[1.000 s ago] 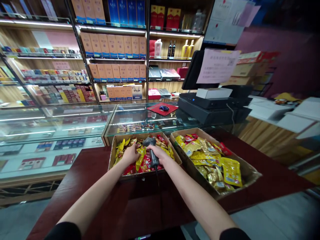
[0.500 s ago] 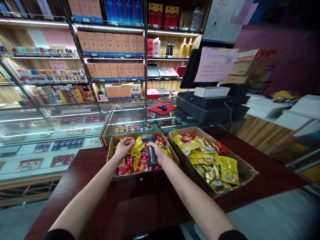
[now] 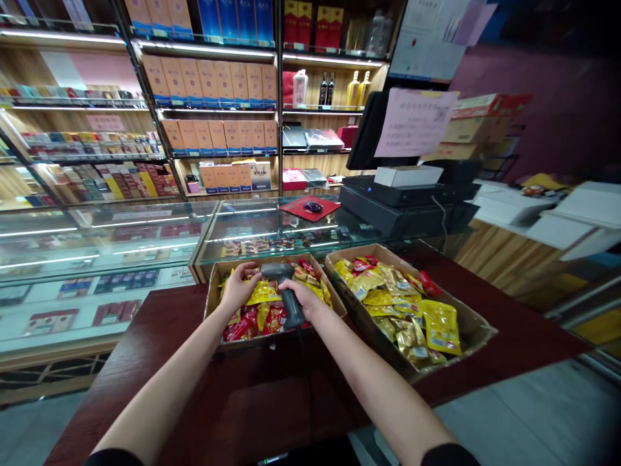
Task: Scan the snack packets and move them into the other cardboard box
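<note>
My right hand [image 3: 301,296] is wrapped around the handle of a dark grey barcode scanner [image 3: 292,307], its head tilted toward the left. My left hand [image 3: 240,287] has its fingers bent, with the tips close to the scanner's head. A yellow snack packet [image 3: 264,292] shows at those fingertips, partly covered by the scanner; the grip on it is partly hidden. Both hands are over an open cardboard box [image 3: 211,299] filled with red and yellow packets. Red packets [image 3: 242,323] lie at its front.
A second cardboard box [image 3: 478,336] of yellow and gold packets stands to the right on the dark red table [image 3: 233,401]. Behind are a glass counter [image 3: 233,226], a mouse [image 3: 313,206] on a red mat and a monitor [image 3: 369,133]. Shelves of boxed goods line the back.
The scanner's head has swung left toward my left hand, and its handle now slants more. The yellow packet at my left fingertips sits lower and flatter. The view has shifted slightly.
</note>
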Motion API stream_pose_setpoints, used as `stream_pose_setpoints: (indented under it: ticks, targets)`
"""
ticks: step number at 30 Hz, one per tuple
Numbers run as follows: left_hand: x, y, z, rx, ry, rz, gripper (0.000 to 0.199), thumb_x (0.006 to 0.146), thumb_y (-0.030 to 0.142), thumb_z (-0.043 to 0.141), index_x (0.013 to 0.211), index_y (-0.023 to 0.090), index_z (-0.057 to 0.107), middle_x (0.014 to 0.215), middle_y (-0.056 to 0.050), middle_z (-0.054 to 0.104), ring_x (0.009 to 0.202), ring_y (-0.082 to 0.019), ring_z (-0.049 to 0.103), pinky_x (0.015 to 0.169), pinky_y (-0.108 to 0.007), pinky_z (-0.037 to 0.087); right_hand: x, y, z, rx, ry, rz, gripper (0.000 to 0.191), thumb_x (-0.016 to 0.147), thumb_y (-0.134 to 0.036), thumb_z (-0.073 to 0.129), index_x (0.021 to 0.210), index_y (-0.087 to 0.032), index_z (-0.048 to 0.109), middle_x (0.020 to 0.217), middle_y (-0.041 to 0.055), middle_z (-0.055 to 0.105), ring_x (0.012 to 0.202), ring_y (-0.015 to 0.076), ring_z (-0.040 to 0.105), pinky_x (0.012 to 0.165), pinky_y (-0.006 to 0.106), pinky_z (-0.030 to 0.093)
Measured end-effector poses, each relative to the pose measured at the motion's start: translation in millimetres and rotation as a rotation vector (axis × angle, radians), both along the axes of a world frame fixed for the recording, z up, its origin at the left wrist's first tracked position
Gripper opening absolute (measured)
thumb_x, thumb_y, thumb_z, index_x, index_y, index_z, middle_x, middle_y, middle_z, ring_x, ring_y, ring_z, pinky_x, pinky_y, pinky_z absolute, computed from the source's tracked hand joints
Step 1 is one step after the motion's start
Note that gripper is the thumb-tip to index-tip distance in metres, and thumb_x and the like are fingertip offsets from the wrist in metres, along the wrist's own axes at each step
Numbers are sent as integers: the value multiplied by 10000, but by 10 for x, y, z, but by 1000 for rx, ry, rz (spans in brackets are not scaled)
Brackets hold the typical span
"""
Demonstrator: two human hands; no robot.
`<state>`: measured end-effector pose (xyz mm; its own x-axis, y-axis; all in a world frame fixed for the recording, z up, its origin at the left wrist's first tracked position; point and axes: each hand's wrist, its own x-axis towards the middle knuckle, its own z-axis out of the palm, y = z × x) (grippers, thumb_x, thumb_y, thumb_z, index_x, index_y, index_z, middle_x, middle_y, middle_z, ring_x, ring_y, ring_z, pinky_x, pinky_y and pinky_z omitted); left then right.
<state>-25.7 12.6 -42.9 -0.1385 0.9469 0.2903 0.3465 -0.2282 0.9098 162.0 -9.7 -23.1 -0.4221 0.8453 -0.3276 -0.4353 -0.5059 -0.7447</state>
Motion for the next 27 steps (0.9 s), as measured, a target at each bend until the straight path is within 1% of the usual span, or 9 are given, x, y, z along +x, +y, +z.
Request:
stream_pose_setpoints:
  ticks: [4,7,11,13,16,19,21,23,27]
  targets:
    - [29,-15,49,-107,-222,32,606,736,450,689,1261,203,511,1051,-89,684,958,-223,648,823,-309,492,30,52,-30,-10,3,-72,191,712,-176,538,863,-146,650,579,-4,607,538,130,615,550,227,547]
    - [71,-73,118,-287,-447,-62,696,733,415,716,1327,182,439,1050,-110,680,855,-219,678,741,-318,538,36,85,-30,14,41,-167,205,731,-193,520,880,-145,651,590,1,616,524,122,602,567,228,554]
    - [81,-108,152,-442,-601,-282,458,739,301,733,1128,103,591,965,-124,690,786,-201,690,732,-314,567,27,66,16,41,92,-184,208,729,-187,522,886,-143,650,622,11,632,526,119,594,592,241,565]
    - [61,-90,137,-459,-673,-303,337,734,215,736,1032,100,628,956,-119,693,797,-186,689,736,-283,571,27,41,35,59,94,-176,211,727,-189,528,893,-145,650,647,18,644,546,126,602,607,254,570]
    - [30,-49,113,-476,-781,-243,232,733,125,718,950,113,637,931,-97,697,781,-155,684,701,-238,572,37,8,35,122,116,-142,233,724,-193,530,920,-154,651,700,29,669,626,143,633,645,272,574]
    - [21,-29,120,-457,-862,-165,115,760,112,689,857,110,627,861,-81,697,736,-129,676,696,-221,568,50,-12,21,155,131,-51,250,728,-204,519,934,-166,653,765,41,695,733,165,659,693,294,572]
    - [27,-29,140,-414,-900,-125,92,787,139,671,862,106,630,837,-79,696,715,-121,672,695,-216,566,52,-15,15,143,112,-9,255,728,-215,509,930,-168,658,797,52,707,785,180,668,720,312,568]
    - [38,-31,158,-370,-928,-137,122,813,168,648,911,95,643,859,-93,699,738,-124,673,711,-212,560,46,-12,12,130,103,-10,257,720,-217,509,921,-165,661,815,62,712,817,193,674,738,323,565]
    - [61,-32,153,-333,-907,-255,152,794,151,662,932,87,666,945,-118,703,824,-149,676,765,-226,548,24,-6,12,128,126,-44,265,699,-194,519,923,-163,657,838,63,715,824,196,681,761,323,560]
